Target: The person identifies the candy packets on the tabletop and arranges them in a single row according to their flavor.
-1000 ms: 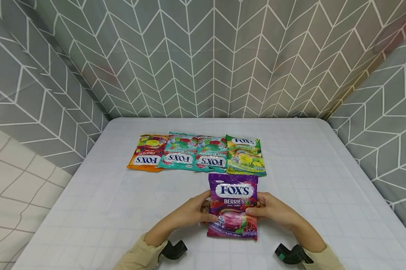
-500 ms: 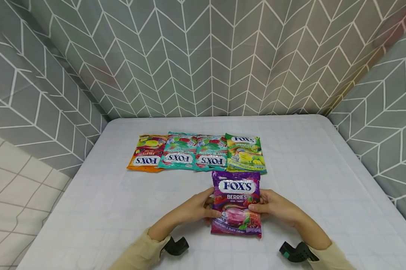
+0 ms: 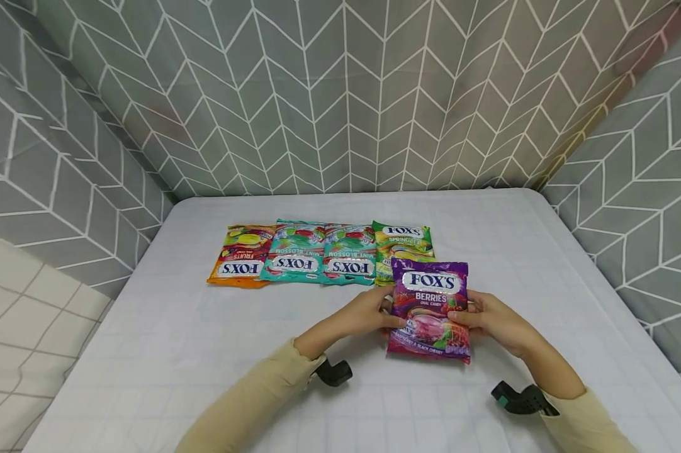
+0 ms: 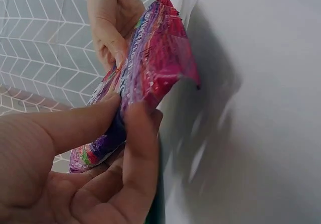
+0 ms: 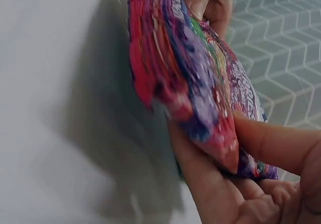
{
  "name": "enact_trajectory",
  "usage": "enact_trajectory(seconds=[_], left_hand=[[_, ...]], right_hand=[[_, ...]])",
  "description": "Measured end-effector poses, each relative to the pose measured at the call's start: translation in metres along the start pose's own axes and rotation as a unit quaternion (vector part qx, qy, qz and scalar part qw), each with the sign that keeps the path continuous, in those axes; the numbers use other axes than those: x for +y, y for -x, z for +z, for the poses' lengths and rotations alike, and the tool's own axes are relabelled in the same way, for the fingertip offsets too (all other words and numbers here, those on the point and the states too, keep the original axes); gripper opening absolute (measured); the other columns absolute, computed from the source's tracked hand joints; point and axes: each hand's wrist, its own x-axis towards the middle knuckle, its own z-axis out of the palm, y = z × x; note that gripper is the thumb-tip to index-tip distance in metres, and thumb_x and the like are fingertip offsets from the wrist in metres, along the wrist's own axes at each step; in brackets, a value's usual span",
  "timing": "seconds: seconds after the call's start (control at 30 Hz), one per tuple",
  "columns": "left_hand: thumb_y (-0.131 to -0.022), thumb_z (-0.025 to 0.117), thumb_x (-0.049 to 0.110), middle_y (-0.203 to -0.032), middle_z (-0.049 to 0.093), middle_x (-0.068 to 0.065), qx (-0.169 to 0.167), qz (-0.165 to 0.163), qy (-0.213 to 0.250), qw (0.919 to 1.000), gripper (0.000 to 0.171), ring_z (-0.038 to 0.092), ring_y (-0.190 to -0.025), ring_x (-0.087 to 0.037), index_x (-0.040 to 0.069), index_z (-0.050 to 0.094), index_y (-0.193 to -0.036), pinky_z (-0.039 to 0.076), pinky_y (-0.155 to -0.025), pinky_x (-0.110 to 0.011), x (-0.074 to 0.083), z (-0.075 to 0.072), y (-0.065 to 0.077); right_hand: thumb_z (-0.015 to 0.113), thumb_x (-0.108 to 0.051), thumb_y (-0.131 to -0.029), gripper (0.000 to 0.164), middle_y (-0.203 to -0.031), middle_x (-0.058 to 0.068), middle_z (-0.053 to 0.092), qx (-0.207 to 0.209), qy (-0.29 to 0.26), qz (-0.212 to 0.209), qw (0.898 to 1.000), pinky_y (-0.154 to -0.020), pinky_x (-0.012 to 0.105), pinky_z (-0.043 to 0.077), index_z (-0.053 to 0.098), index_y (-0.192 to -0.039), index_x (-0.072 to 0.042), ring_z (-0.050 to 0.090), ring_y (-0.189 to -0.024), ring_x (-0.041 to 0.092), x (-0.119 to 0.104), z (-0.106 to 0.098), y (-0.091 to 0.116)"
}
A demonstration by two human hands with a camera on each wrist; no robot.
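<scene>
Both hands hold a purple candy bag [image 3: 429, 311] marked FOX'S Berries, its lettering upright in the head view. My left hand [image 3: 369, 313] pinches its left edge, thumb on the front and fingers behind. On the opposite edge my right hand [image 3: 496, 321] pinches it the same way. Both wrist views show the bag [image 4: 150, 58] tilted above the white surface, casting a shadow there. In the head view its top overlaps the lower right of a green-yellow Spring Tea candy bag [image 3: 401, 242].
Left of the green-yellow bag lie two teal Mint Blossom bags [image 3: 348, 251] and an orange Fruits bag [image 3: 240, 255], lettering upside down. They form a row on the white table [image 3: 204, 352]. Grey patterned curtains [image 3: 340, 94] stand around the back and sides.
Both hands have carried the purple bag right and away from me, up to the green-yellow bag, which it now partly covers. The row of bags stays in place; the head view shifts slightly.
</scene>
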Motion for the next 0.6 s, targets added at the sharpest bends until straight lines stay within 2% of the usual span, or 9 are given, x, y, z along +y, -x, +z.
enact_trajectory(seconds=[0.17,0.3,0.4,0.47,0.53,0.6], left_hand=[[-0.087,0.074,0.017,-0.082,0.07,-0.001,0.034,0.0,-0.012,0.9994,0.056,0.065,-0.059,-0.014,0.005,0.051,-0.136,0.053,-0.059,-0.024,0.013,0.005,-0.03],[-0.086,0.076,0.023,-0.086,0.071,-0.002,0.078,0.001,-0.058,0.9952,0.06,0.064,-0.06,-0.01,0.003,0.052,-0.137,0.051,-0.062,-0.021,0.023,0.009,-0.05],[-0.086,0.075,0.024,-0.092,0.072,-0.005,0.103,-0.006,-0.07,0.9922,0.061,0.064,-0.062,-0.008,0.003,0.052,-0.138,0.05,-0.061,-0.02,0.027,0.013,-0.064],[-0.087,0.075,0.022,-0.097,0.072,-0.007,0.111,-0.011,-0.062,0.9918,0.06,0.064,-0.062,-0.009,0.003,0.051,-0.139,0.051,-0.06,-0.02,0.03,0.014,-0.073],[-0.087,0.074,0.018,-0.099,0.071,-0.009,0.119,-0.012,-0.055,0.9913,0.059,0.065,-0.061,-0.01,0.001,0.05,-0.139,0.052,-0.058,-0.02,0.033,0.015,-0.082],[-0.088,0.073,0.015,-0.099,0.07,-0.01,0.127,-0.011,-0.058,0.9902,0.057,0.066,-0.061,-0.01,-0.001,0.05,-0.138,0.051,-0.057,-0.02,0.035,0.016,-0.089]], right_hand=[[0.058,-0.019,-0.098,0.071,-0.116,0.018,0.062,0.053,0.022,0.007,0.998,-0.08,0.035,0.055,0.019,-0.146,0.014,0.064,-0.095,0.015,-0.002,-0.022,-0.004],[0.057,-0.023,-0.099,0.075,-0.119,0.021,0.06,0.09,0.053,0.021,0.994,-0.079,0.033,0.054,0.014,-0.147,0.014,0.062,-0.093,0.012,-0.005,-0.039,-0.011],[0.055,-0.026,-0.1,0.075,-0.124,0.026,0.056,0.111,0.073,0.03,0.991,-0.08,0.031,0.054,0.015,-0.147,0.015,0.061,-0.093,0.009,-0.007,-0.05,-0.017],[0.055,-0.028,-0.1,0.075,-0.129,0.029,0.051,0.124,0.084,0.038,0.988,-0.08,0.03,0.053,0.015,-0.147,0.014,0.06,-0.093,0.009,-0.008,-0.057,-0.02],[0.054,-0.029,-0.1,0.076,-0.134,0.031,0.046,0.135,0.095,0.05,0.985,-0.083,0.03,0.053,0.013,-0.148,0.013,0.059,-0.096,0.011,-0.01,-0.063,-0.024],[0.052,-0.03,-0.1,0.076,-0.137,0.033,0.041,0.143,0.103,0.059,0.983,-0.088,0.035,0.051,0.011,-0.148,0.013,0.058,-0.103,0.019,-0.012,-0.067,-0.028]])
